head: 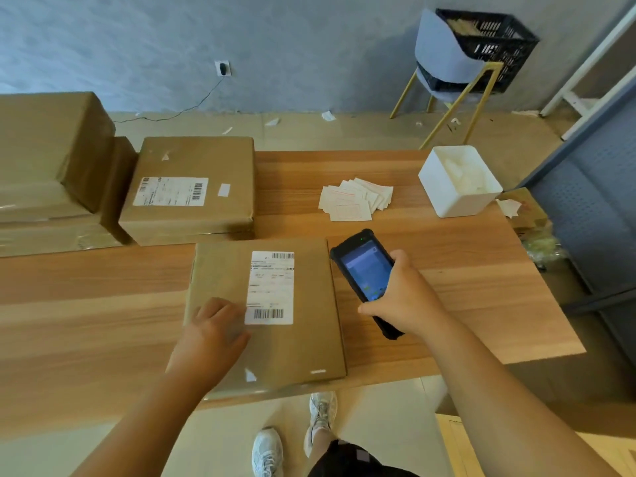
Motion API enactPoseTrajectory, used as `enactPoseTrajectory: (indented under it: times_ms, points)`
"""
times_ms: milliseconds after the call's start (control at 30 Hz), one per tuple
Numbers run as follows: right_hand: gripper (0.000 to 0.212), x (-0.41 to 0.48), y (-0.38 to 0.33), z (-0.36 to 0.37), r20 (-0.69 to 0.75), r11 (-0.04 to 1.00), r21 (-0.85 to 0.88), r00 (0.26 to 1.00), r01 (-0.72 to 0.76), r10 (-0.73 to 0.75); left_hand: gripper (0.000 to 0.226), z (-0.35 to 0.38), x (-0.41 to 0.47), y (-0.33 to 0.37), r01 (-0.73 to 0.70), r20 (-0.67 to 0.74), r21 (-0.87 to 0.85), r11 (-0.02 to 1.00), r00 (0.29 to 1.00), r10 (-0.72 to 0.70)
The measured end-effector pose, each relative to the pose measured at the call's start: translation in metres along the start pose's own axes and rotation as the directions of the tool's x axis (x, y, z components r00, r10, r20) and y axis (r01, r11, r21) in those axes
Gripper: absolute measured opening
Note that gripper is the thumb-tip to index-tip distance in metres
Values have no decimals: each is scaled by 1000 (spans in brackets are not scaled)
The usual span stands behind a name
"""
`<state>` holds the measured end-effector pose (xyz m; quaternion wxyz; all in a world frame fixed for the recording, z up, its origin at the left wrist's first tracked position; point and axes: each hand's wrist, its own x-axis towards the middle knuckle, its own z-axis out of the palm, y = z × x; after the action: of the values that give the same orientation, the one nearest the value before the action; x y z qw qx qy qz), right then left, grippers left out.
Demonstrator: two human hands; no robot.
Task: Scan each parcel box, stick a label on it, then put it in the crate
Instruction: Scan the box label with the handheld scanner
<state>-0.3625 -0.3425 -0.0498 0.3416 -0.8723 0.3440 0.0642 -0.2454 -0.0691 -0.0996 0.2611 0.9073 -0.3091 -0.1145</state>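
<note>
A: One parcel box [275, 315] is noted at the near edge of the table [86, 304]. How is it held?
B: It is pressed under the left hand [213, 330], fingers flat. Just right of it, the scanner [364, 273] is gripped by the right hand [402, 297].

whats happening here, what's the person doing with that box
A person is working at a wooden table. Their left hand rests on a parcel box at the near edge, while the right hand holds a handheld scanner just beside it, screen lit. The loose labels lie untouched farther back, and the black crate sits on a chair beyond the table. Other boxes wait at left.
</note>
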Motion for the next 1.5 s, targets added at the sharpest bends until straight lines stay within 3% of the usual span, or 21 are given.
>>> enactPoseTrajectory:
  times_ms: [167, 300, 733, 1000, 1267, 1367, 1500]
  points:
    - [76, -40, -37, 4, 216, 941, -329, 976, 73, 0, 56, -2, -22, -29, 5, -2, 130, 991, 1000, -5]
    - [73, -61, -54, 12, 315, 885, -453, 948, 112, 41, 67, 1, -29, -38, -24, 59, 130, 991, 998, 17]
    - [64, -86, -73, 4, 293, 798, -595, 951, 98, 101, 70, 1, -31, -40, -28, 114, 159, 987, 993, 10]
    - [66, -85, -56, 4, 283, 850, -525, 952, 52, 117, 68, -3, -28, -36, 7, 107, 143, 990, 994, -23]
    - [66, -64, -5, 7, 163, 974, -170, 971, -149, 176, 44, -9, 0, -11, 119, 113, 154, 981, 984, -137]
    - [68, -45, 18, 7, 60, 966, -62, 965, -251, 255, 41, -3, 16, 7, 94, 122, 136, 986, 986, -111]
    - [70, -12, 51, 4, -11, 917, -118, 924, -381, 382, 44, 14, 40, 35, 23, 134, 141, 990, 990, -42]
